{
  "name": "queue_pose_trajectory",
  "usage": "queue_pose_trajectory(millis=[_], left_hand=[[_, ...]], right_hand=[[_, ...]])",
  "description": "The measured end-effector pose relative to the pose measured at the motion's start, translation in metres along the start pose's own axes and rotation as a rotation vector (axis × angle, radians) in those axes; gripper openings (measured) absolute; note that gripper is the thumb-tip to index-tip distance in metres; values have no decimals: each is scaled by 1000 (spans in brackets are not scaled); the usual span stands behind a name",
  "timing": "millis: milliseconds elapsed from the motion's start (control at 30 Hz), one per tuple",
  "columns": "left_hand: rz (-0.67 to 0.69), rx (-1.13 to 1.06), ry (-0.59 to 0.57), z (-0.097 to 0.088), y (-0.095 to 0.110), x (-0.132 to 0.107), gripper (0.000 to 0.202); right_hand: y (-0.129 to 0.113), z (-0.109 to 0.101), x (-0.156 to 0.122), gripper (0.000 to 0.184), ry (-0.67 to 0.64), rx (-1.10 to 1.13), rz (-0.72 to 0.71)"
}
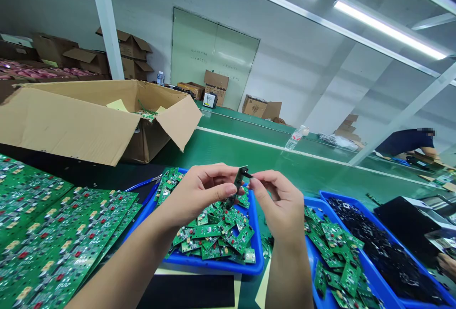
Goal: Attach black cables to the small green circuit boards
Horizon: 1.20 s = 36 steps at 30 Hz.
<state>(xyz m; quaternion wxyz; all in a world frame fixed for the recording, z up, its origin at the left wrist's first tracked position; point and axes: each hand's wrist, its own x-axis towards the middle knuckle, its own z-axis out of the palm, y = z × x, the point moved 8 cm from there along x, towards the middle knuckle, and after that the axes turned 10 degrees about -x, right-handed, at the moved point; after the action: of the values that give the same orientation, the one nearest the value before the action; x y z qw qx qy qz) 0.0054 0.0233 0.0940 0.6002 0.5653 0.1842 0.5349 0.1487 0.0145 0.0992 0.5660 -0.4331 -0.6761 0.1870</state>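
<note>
My left hand (210,188) pinches a small circuit board (235,188) upright between thumb and fingers. At the board's upper end my right hand (276,195) grips a small black piece (247,174) between thumb and forefinger; its exact kind is too small to make out. Both hands are above a blue tray (245,268) heaped with small green circuit boards (210,233). To the right, a second blue tray (313,202) holds more such boards, and beyond it a third blue tray (356,204) contains many black parts (384,252).
Large green board panels (64,233) are stacked at left, near blue-handled pliers (144,183). Behind them stands an open cardboard box (71,119). A water bottle (296,138) is on the green bench (228,138). Another person (406,142) bends over at far right.
</note>
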Motion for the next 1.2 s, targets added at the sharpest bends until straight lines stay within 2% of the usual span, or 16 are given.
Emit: queue_pose_trajectory(millis=[200,333,367,433,500,533,600,667,733,800,933,1200], left_hand=[[-96,-53,-89,9,-7,1,34],[-182,-107,-143,11,-15,0,28],[-190,-101,-154,10,-15,0,26],[-179,-48,-171,10,-14,-1,20],[-126,23,-171,8,-10,-1,21],[-82,60,-157,7,-7,-2,23],[32,142,-107,3,1,-2,26],[134,248,-65,0,9,-2,27],[197,368,-56,0,13,-3,27],[231,465,-74,3,15,-4,26],[275,567,-103,8,18,-5,25],[261,651,-68,8,18,-4,25]], right_hand=[[0,-8,0,8,87,-47,-34],[-11,-12,-3,6,220,-113,-177],[-13,-12,-3,10,233,-112,-203],[-14,-12,-2,32,241,-73,-203],[-9,-16,-1,53,253,-7,-148],[-7,-20,-1,54,265,18,-115],[-5,-25,-2,34,254,40,-70],[-5,-20,-2,14,126,38,-41],[-8,-8,-3,8,-55,41,-29],[-11,-2,-5,5,-120,42,-33],[-16,-6,-4,13,11,-6,-79],[-17,-10,-6,10,74,-73,-137]])
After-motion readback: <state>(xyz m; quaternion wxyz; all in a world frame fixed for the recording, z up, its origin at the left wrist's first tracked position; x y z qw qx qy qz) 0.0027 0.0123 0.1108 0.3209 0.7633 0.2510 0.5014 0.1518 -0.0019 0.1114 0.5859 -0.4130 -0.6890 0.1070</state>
